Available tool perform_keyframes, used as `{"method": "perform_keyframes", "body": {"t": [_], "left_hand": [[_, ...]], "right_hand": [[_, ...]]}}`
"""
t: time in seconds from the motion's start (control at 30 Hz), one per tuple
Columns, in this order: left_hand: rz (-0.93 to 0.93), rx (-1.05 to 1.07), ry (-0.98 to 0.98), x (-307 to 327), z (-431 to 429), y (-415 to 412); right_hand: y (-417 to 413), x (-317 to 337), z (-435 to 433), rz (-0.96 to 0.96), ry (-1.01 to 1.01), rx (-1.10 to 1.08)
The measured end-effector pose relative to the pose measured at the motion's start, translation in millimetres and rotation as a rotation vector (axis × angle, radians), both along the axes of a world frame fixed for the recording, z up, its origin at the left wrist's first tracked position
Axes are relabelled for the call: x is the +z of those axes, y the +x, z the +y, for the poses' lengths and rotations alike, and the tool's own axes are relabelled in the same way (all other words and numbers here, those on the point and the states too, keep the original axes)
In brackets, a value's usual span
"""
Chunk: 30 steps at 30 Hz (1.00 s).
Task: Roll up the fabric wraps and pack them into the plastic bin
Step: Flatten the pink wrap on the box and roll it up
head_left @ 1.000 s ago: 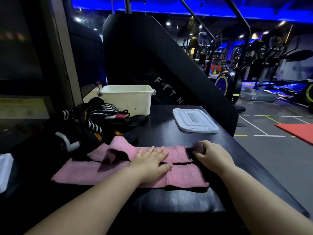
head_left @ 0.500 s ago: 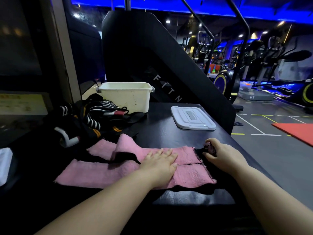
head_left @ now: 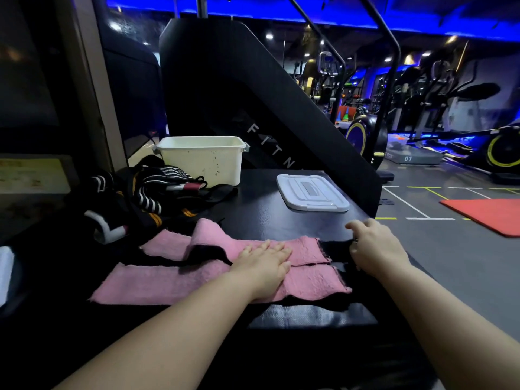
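1. The left hand [head_left: 264, 264] lies flat, fingers straight and together, and presses down on two pink wraps that lie side by side on the black table [head_left: 267, 212].
2. The near pink wrap [head_left: 168, 285] is stretched out flat. The far pink wrap [head_left: 306, 249] has a raised fold near its left end.
3. Both wraps end on the right in a black tail [head_left: 334, 250], which is hard to make out against the dark tabletop.
4. The right hand [head_left: 377, 246] sits over that tail with its fingers bent. Whether it holds the cloth I cannot tell.
5. The cream plastic bin [head_left: 202, 160] stands open at the far side of the table, well apart from the pink wraps.
6. A heap of black striped wraps [head_left: 152, 192] lies just in front of the bin.
7. The white lid [head_left: 312, 192] lies flat to the right of the bin.
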<state>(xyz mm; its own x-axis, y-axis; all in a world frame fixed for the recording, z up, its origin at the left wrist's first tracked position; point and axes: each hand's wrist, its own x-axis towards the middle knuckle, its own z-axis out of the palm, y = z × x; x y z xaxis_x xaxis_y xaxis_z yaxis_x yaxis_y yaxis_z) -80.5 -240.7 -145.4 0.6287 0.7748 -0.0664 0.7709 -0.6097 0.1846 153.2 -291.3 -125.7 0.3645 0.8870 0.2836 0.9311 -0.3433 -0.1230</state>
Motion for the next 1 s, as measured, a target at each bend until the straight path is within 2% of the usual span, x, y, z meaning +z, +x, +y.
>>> {"method": "perform_keyframes", "body": {"t": [0.07, 0.13, 0.2, 0.3, 0.33, 0.4, 0.5, 0.6, 0.7, 0.87, 1.0], "left_hand": [[-0.001, -0.001, 0.012, -1, 1, 1], [-0.001, -0.001, 0.021, -2, 2, 2], [-0.011, 0.001, 0.022, -3, 3, 2], [-0.068, 0.012, 0.021, -3, 2, 1], [-0.093, 0.018, 0.021, -3, 1, 0], [-0.122, 0.041, 0.021, -1, -2, -1], [0.016, 0.114, 0.164, 2, -6, -5], [0.227, 0.159, 0.353, 7, -9, -13], [0.296, 0.219, 0.338, 10, -7, -29], [0.055, 0.182, 0.122, 10, -7, -56], [-0.07, 0.149, 0.059, 9, -9, -67]], "right_hand": [[-12, 6, 0, -0.134, 0.077, 0.055], [-27, 9, 0, -0.183, 0.188, 0.201], [-47, 10, 1, -0.073, 0.205, 0.286], [-66, 1, 5, 0.232, 0.096, 0.31], [-68, -5, 6, 0.271, 0.045, 0.319], [-68, -19, 8, 0.221, -0.08, 0.332], [-67, -25, 9, 0.119, -0.2, 0.279], [-70, -24, 7, 0.063, -0.173, 0.272], [-65, -26, 5, 0.041, -0.152, 0.267], [-52, -27, 4, 0.003, -0.128, 0.296], [-49, -29, 4, -0.023, -0.108, 0.302]]}}
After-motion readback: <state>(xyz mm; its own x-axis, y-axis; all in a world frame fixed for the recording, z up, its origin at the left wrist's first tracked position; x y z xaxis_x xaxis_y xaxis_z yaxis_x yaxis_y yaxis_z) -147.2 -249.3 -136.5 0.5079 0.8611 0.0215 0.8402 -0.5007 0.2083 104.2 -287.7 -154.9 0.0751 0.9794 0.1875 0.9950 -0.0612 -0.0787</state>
